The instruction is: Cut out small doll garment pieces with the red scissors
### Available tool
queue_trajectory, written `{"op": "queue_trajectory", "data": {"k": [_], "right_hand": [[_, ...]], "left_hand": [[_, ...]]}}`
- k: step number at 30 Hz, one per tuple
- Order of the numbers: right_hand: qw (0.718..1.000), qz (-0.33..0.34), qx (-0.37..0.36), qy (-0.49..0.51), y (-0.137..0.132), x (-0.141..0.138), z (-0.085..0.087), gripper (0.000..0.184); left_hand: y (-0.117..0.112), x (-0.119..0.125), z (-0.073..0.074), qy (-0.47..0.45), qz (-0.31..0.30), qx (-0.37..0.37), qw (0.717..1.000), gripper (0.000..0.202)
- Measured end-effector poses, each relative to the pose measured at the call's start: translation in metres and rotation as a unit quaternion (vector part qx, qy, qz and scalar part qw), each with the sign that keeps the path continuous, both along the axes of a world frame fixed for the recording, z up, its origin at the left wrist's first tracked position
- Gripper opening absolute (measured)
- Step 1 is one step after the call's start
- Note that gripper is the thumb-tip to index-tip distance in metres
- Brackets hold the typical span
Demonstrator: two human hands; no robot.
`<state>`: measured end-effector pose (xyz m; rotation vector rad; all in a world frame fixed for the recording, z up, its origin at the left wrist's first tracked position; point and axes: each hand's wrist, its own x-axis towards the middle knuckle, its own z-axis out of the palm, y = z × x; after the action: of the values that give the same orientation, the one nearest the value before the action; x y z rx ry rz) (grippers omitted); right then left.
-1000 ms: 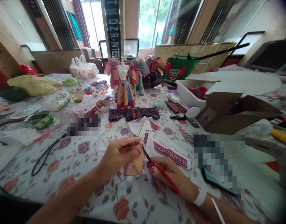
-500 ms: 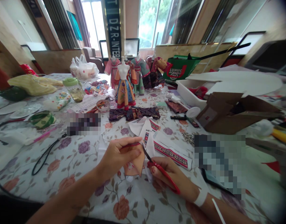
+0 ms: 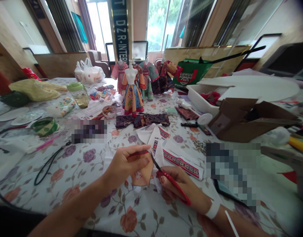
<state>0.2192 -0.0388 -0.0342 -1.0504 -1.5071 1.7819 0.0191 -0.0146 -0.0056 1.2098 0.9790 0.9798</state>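
Observation:
My left hand (image 3: 125, 166) pinches a small peach fabric piece (image 3: 143, 172) with a printed lining and a dark red edge. My right hand (image 3: 177, 184) grips red-handled scissors (image 3: 172, 185), and their dark blades (image 3: 154, 162) point up-left at the fabric's edge. The blade tips meet that edge, though I cannot tell whether they are cutting. White cloth pieces with woven patterned trim (image 3: 182, 163) lie just beyond my hands, partly hidden behind the peach piece and the scissors.
A floral tablecloth (image 3: 74, 171) covers the table. Dark brocade cloth (image 3: 141, 120) and several dressed doll figures (image 3: 133, 93) stand ahead. A white box (image 3: 198, 100) and cardboard carton (image 3: 236, 123) are right; a phone (image 3: 224, 191) lies near my right wrist.
A co-worker's hand at the far left table edge has gone from view. My hands and the scissors have stayed almost still.

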Motion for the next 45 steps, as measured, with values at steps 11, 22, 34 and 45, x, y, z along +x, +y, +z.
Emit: {"op": "queue_trajectory", "data": {"k": [11,22,34,45], "right_hand": [[1.0,-0.004,0.023,-0.021,-0.001,-0.001,0.006,0.052],[1.0,-0.006,0.013,-0.011,-0.001,-0.001,0.005,0.051],[1.0,-0.015,-0.01,0.007,-0.001,-0.001,-0.004,0.052],[1.0,-0.011,0.009,0.003,-0.002,-0.002,0.001,0.049]], "left_hand": [[0.0,0.001,-0.001,-0.016,-0.003,-0.012,1.0,0.039],[-0.001,0.002,0.0,0.002,0.004,-0.003,1.0,0.041],[-0.001,0.002,0.0,-0.011,0.002,-0.007,1.0,0.041],[-0.001,0.001,0.0,-0.01,-0.002,-0.006,1.0,0.043]]}}
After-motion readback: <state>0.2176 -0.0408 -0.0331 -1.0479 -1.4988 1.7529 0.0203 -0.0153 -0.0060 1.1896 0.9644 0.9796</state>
